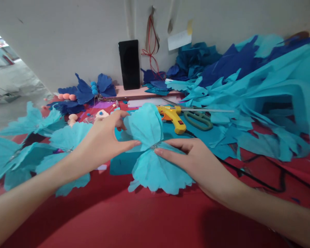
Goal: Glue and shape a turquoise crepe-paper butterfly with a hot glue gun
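Note:
A turquoise butterfly (pixel 147 127) made of thin, paper-like sheet is held up in front of me, gathered at its middle with something shiny there. My right hand (pixel 191 155) pinches that middle between thumb and fingers. At the upper left wing is my left hand (pixel 104 132), thumb and fingers spread apart around the wing's edge; the thumb tip meets the wing, while some fingertips are partly hidden. More turquoise butterflies (pixel 12 155) lie to the left, partly behind my left forearm.
Beyond the butterfly lie a yellow glue gun (pixel 174 119) and green-handled scissors (pixel 198 120). Turquoise sheets (pixel 274 93) are heaped at the right. A black phone (pixel 129 64) leans against the wall. Dark blue butterflies (pixel 85 91) and pink beads (pixel 67 96) sit back left on the red table (pixel 105 213).

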### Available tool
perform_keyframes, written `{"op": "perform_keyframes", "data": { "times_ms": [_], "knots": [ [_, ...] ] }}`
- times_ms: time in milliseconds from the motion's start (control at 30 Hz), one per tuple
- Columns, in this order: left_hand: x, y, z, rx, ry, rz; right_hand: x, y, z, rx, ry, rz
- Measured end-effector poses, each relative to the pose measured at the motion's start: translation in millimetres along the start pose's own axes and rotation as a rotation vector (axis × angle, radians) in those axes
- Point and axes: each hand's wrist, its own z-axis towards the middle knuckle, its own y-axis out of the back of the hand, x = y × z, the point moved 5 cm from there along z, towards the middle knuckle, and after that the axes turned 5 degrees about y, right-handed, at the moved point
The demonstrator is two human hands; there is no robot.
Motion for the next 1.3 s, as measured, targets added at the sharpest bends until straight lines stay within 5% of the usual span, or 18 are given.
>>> {"op": "perform_keyframes", "data": {
  "times_ms": [300, 600, 1033, 1300],
  "knots": [
    [3.3, -3.8, 1.2, 0.026, 0.037, -0.066, -7.0, -0.9, 6.0, 0.012, -0.016, -0.011],
    [-4.1, -5.0, -3.3, -0.001, 0.080, -0.311, -17.6, -15.8, -0.7, 0.167, -0.212, 0.178],
    [-13.8, -4.4, -13.8, -0.149, -0.067, -0.009, -21.4, -18.4, -4.4, 0.157, -0.232, 0.196],
    [-12.5, -4.5, -15.1, -0.138, -0.049, -0.023, -19.3, -20.7, -3.6, 0.169, -0.228, 0.244]
  ]
}}
